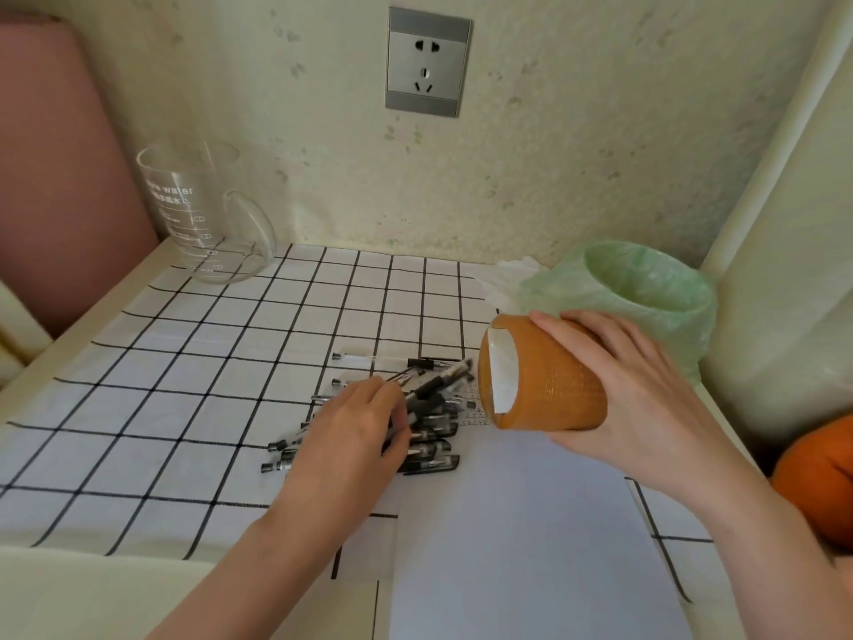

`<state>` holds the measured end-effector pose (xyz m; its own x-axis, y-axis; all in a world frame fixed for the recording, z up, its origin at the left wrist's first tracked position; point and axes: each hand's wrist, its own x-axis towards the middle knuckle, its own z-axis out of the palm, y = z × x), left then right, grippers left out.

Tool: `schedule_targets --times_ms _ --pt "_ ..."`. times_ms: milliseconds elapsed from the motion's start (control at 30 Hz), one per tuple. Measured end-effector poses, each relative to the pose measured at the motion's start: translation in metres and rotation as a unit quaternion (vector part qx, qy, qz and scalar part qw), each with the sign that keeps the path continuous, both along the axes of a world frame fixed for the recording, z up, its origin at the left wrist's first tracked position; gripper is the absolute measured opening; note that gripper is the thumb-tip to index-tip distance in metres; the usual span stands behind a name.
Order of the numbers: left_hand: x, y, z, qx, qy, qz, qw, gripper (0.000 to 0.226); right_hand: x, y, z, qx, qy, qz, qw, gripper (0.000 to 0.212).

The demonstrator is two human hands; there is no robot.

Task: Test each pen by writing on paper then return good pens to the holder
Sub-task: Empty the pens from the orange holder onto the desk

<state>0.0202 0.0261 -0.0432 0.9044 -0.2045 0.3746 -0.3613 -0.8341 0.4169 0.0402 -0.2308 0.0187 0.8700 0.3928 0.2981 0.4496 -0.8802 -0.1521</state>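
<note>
On the counter (69, 593), a white cloth with a black grid (184, 362) covers most of the top, leaving a bare cream strip along the near left edge. A plain white sheet of paper (521, 547) lies over the cloth's right half and runs out of the bottom of the view. Its far left corner sits under a heap of black-and-clear gel pens (431, 448), and small rows of marks show on the paper just beside the heap.

Both hands are apart. The left hand (355, 431) rests on the heap with its fingers curled round several pens, which slant up towards the right. The right hand (632, 390) is wrapped round an orange-brown ribbed cylindrical pen holder (549, 381), held clear of the paper and tipped on its side. The mouth faces left, near the raised pen tips, with a white patch across it.

Open cloth stretches from the heap to the left edge and back to a clear glass measuring jug with a handle (203, 214), which stands in the far left corner against the wall. A small bin lined with a pale green plastic bag (646, 284) fills the far right corner, close behind the right hand, with crumpled white tissue (503, 279) just beside it. A grey wall socket (428, 61) sits above the back edge. A pink cushion (55, 177) borders the left side, and a round orange object (817, 478) lies off the right edge.
</note>
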Motion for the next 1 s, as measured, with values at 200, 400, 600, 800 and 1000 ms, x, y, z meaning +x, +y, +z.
schedule_targets --times_ms 200,400,600,800,1000 --pt "0.001 0.003 0.001 -0.022 0.018 0.038 0.999 0.028 -0.002 0.004 0.001 0.138 0.051 -0.01 0.989 0.105" --pt "0.006 -0.001 0.0 0.09 0.045 -0.004 0.995 0.067 0.006 0.031 -0.009 0.434 0.113 -0.023 0.893 0.097" --pt "0.012 -0.005 -0.002 0.193 0.141 0.022 0.971 0.106 0.029 0.065 -0.017 0.596 0.103 -0.08 0.792 0.089" --pt "0.017 -0.008 -0.004 0.207 0.148 0.024 0.967 0.116 0.048 0.08 -0.033 0.549 0.035 -0.116 0.827 0.096" --pt "0.017 -0.01 -0.004 0.218 0.142 0.024 0.965 0.111 0.054 0.073 -0.046 0.505 0.011 -0.137 0.852 0.097"
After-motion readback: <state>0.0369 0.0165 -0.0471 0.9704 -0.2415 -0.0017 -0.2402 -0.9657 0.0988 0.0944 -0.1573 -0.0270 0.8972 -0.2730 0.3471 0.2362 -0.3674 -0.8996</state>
